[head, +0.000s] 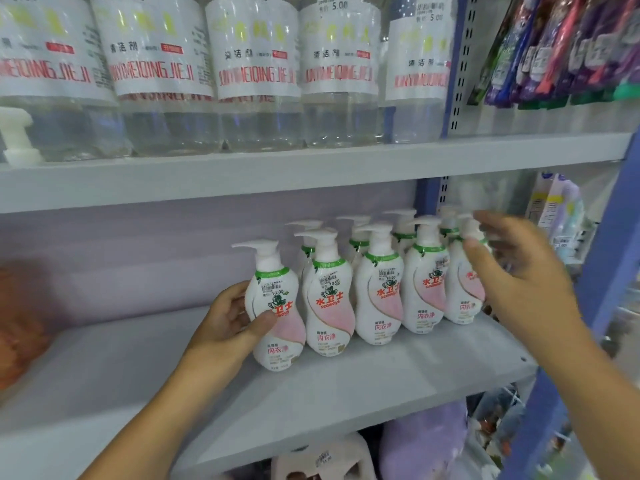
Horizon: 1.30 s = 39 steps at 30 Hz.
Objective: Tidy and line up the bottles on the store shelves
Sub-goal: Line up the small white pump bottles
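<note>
Several white pump bottles with pink labels and green collars stand in two rows on the grey middle shelf (346,393). My left hand (230,318) grips the leftmost front bottle (277,310) around its waist, thumb across the label. This bottle stands a little forward and left of the neighbouring bottle (330,299). My right hand (512,268) hovers by the rightmost front bottle (462,289), fingers spread near its pump head; it is blurred and I cannot tell whether it touches.
Large clear bottles (256,74) with white labels line the upper shelf (242,178). A blue shelf upright (602,271) rises on the right. Packets (561,46) hang at the top right. Blurred orange goods (17,323) sit far left. Soft purple items (426,441) lie below.
</note>
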Each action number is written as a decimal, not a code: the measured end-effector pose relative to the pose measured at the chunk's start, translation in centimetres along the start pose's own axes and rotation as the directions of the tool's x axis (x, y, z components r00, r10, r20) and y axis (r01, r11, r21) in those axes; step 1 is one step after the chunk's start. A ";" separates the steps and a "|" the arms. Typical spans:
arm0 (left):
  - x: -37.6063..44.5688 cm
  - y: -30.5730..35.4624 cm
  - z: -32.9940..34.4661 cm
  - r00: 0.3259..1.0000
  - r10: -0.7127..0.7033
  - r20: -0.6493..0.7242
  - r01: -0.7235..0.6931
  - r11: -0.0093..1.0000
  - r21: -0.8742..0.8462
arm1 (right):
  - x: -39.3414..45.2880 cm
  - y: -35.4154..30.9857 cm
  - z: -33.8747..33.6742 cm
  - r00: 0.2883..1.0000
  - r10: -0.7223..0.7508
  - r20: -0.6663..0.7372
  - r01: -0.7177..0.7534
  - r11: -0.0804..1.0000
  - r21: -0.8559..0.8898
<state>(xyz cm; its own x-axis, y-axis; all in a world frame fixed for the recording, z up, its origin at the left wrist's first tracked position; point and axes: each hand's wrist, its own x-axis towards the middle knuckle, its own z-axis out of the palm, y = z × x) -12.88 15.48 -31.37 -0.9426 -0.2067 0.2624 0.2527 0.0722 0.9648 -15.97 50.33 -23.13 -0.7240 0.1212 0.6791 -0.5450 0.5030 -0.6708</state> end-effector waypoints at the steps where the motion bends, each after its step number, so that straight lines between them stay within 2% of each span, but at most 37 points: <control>1: -0.3 -0.6 0.3 0.999 -0.028 -0.036 0.028 1.000 0.010 | -0.6 1.9 -0.1 0.996 0.072 -0.054 -0.072 0.997 0.018; 3: -1.1 -1.7 1.0 0.987 -0.074 -0.139 0.082 0.995 0.052 | -1.3 5.0 0.1 0.975 0.216 -0.058 -0.212 0.975 0.059; 5: -1.9 -2.4 1.8 0.973 -0.075 -0.217 0.097 0.991 0.093 | -1.2 7.4 0.5 0.944 0.326 0.040 -0.329 0.938 0.107; 10: -3.1 -1.7 3.4 0.952 -0.015 -0.306 0.081 0.975 0.205 | -0.1 12.2 1.4 0.918 0.338 0.206 -0.379 0.902 0.207; 13: -3.5 -1.6 3.6 0.948 0.011 -0.317 0.088 0.951 0.296 | -0.1 13.4 1.7 0.894 0.381 0.235 -0.421 0.895 0.149; 16: -3.7 -1.5 3.6 0.948 0.012 -0.319 0.107 0.930 0.351 | -0.1 14.3 1.8 0.886 0.400 0.235 -0.424 0.904 0.058; 30: -3.8 -1.2 4.0 0.935 0.013 -0.354 0.139 0.906 0.400 | -0.1 14.2 1.8 0.897 0.378 0.231 -0.399 0.915 0.052; 39: -3.6 -0.8 7.7 0.879 0.067 -0.472 0.139 0.911 0.389 | -0.3 13.8 2.2 0.909 0.317 0.269 -0.327 0.945 -0.010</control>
<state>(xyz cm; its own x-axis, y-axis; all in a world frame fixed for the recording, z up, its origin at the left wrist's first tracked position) -11.33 23.70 -33.27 -0.7087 -0.6370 0.3032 0.0143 0.4167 0.9089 -24.24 55.36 -33.29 -0.9450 0.0399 0.3246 -0.2742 0.4443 -0.8529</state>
